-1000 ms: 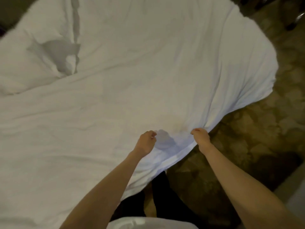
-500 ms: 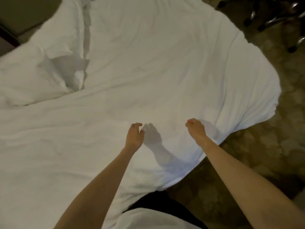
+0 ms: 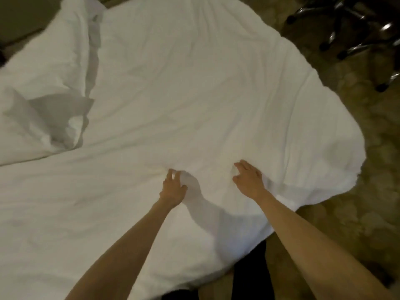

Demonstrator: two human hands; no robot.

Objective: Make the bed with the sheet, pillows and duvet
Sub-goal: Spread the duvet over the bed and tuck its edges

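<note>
A white duvet (image 3: 194, 94) lies spread over the bed and fills most of the view; its near corner hangs over the bed's edge at the right. My left hand (image 3: 173, 188) rests on the duvet near its front edge, fingers curled and apart, fingertips pressing into the fabric. About a hand's width to the right, my right hand (image 3: 249, 180) lies on the duvet in the same way, fingers bent and spread. Small wrinkles gather around both hands. A white pillow (image 3: 36, 83) with a loose flap lies at the left, partly on the duvet.
Patterned brown carpet (image 3: 357, 191) runs along the bed's right side and in front of it. A chair base with chrome legs and black casters (image 3: 355, 35) stands on the floor at the top right. My dark-clothed legs are against the bed's near edge.
Both hands let go of the duvet's front edge and moved forward onto its top surface. The edge that was lifted has dropped, and the view has tilted further over the bed.
</note>
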